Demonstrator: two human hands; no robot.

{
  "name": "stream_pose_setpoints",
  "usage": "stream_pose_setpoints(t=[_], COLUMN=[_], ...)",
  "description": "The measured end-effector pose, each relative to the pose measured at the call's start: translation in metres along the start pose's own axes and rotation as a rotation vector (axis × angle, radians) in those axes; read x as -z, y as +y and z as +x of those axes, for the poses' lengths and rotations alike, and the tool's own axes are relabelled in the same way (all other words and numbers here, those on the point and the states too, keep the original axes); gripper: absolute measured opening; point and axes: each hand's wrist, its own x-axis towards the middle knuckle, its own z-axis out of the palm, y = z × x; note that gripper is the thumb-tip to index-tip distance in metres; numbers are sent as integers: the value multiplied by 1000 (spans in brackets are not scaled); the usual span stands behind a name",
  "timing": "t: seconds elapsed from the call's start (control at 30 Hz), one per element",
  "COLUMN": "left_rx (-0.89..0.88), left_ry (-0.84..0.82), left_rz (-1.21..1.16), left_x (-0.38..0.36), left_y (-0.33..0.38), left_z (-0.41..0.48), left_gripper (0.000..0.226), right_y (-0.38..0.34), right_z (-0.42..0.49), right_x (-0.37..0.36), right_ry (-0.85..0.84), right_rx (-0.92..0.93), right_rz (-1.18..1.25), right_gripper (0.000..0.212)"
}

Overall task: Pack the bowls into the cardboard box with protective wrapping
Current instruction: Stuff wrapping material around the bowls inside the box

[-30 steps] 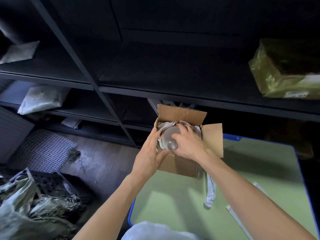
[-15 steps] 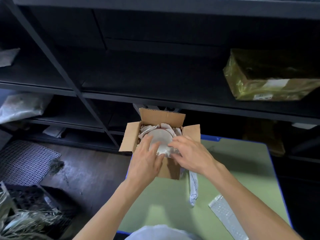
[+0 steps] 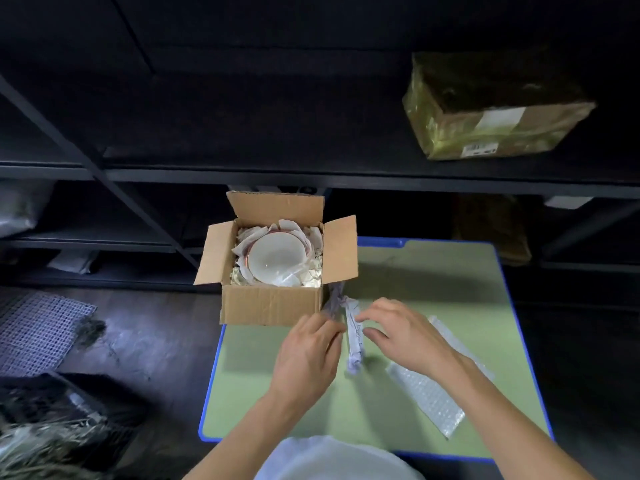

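An open cardboard box (image 3: 270, 303) stands on the far left corner of the green table (image 3: 433, 271). Inside it a white bowl (image 3: 277, 256) with a reddish rim lies on crumpled paper wrapping (image 3: 242, 237). A twisted strip of white paper (image 3: 354, 336) lies on the table just right of the box. My left hand (image 3: 308, 355) touches the strip's left side with curled fingertips. My right hand (image 3: 405, 332) hovers at its right side, fingers bent toward it. A sheet of bubble wrap (image 3: 429, 396) lies under my right forearm.
Dark metal shelving (image 3: 311, 174) runs behind the table, with a yellow-taped parcel (image 3: 491, 109) on its upper right shelf. To the left, on the dark floor, lie a white mesh mat (image 3: 38, 330) and a black crate (image 3: 52, 400) with dry straw.
Both hands have left the box and the bowl and come back to the paper strip on the table. The view has shifted left to right, showing more of the table.
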Motion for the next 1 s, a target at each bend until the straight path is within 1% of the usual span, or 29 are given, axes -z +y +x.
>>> stream_pose_setpoints(t=[0.07, 0.13, 0.23, 0.3, 0.37, 0.43, 0.5, 0.57, 0.7, 0.8, 0.9, 1.0], left_rx=[26, 62, 136, 173, 201, 218, 228, 223, 230, 189, 134, 130], left_ry=[-46, -79, -119, -149, -187, -210, -238, -276, -344, -351, -359, -386], left_rz=[-14, -29, -19, 6, 32, 46, 58, 62, 38, 10, 5, 27], left_x=[-8, -14, -21, -25, -29, -34, -38, -42, -52, -57, -59, -53], left_y=[2, 2, -1, -5, -9, -14, -17, -18, -15, -10, -4, 1], left_z=[-6, -12, -20, -24, -25, -25, -23, -19, -10, -4, 2, 6], left_gripper=[13, 15, 17, 19, 22, 25, 29, 34, 49, 58, 54, 38], right_y=[7, 11, 10, 6, 5, 7, 12, 19, 28, 30, 32, 31], right_z=[2, 6, 14, 20, 23, 21, 16, 9, -3, -15, -27, -34], right_x=[-16, -33, -57, -69, -77, -82, -84, -83, -70, -58, -47, -36], right_ry=[-128, -221, -299, -316, -273, -187, -121, -89, -74, -84, -24, 15], right_rx=[-88, -125, -154, -180, -203, -209, -184, -160, -126, -55, -34, -31], right_rz=[48, 69, 20, -59, -120, -133, -140, -141, -130, -130, -50, 28], right_gripper=[36, 42, 49, 51, 47, 36, 25, 21, 28, 40, 45, 38])
